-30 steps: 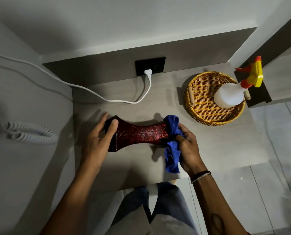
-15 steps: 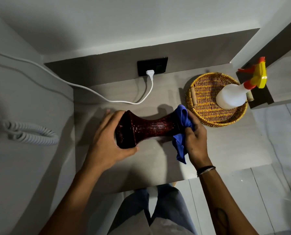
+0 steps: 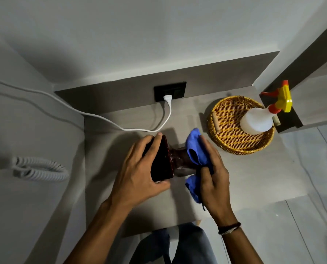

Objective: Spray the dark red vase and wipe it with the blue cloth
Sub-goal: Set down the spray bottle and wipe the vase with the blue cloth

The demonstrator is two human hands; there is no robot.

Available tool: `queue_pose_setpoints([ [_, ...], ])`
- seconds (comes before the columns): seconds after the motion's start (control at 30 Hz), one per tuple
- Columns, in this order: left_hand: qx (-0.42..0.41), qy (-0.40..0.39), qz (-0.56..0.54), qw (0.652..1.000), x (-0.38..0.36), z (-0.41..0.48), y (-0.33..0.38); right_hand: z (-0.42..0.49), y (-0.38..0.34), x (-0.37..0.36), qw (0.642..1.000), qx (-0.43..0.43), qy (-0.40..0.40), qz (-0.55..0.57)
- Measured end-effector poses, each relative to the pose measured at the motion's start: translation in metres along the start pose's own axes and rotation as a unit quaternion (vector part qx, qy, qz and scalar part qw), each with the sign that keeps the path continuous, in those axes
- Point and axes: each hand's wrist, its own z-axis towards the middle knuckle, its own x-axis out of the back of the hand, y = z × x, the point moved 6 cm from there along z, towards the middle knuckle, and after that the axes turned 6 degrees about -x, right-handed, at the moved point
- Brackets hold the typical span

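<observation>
From the head view I see the dark red vase (image 3: 171,161) lifted off the grey surface (image 3: 244,174), lying sideways with one flared end turned toward the camera. My left hand (image 3: 140,168) is clamped around that near end, fingers over the top and thumb underneath. Just right of the vase, my right hand (image 3: 210,168) is closed on the blue cloth (image 3: 194,147), pressing it around the vase's neck. Further right of the vase sits a wicker basket (image 3: 225,128) holding the white spray bottle (image 3: 257,120). Behind the vase, a white cable (image 3: 120,126) runs to a wall socket (image 3: 170,91).
</observation>
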Motion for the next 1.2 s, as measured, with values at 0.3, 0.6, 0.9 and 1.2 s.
queue_pose_setpoints([
  [0.3, 0.023, 0.004, -0.006, 1.0, 0.008, 0.0, -0.009, -0.008, 0.03, -0.029, 0.962, -0.002, -0.189, -0.196],
  [0.6, 0.01, 0.019, -0.036, 0.999, 0.014, 0.006, -0.006, -0.039, -0.034, -0.067, 0.97, 0.108, -0.193, -0.097],
  [0.9, 0.029, 0.003, -0.053, 0.998, 0.017, 0.0, -0.004, 0.002, 0.044, -0.019, 0.941, -0.016, -0.182, -0.286],
  [1.2, 0.034, 0.016, -0.051, 0.998, 0.017, -0.003, -0.009, -0.041, -0.019, -0.07, 0.949, 0.17, -0.182, -0.195],
])
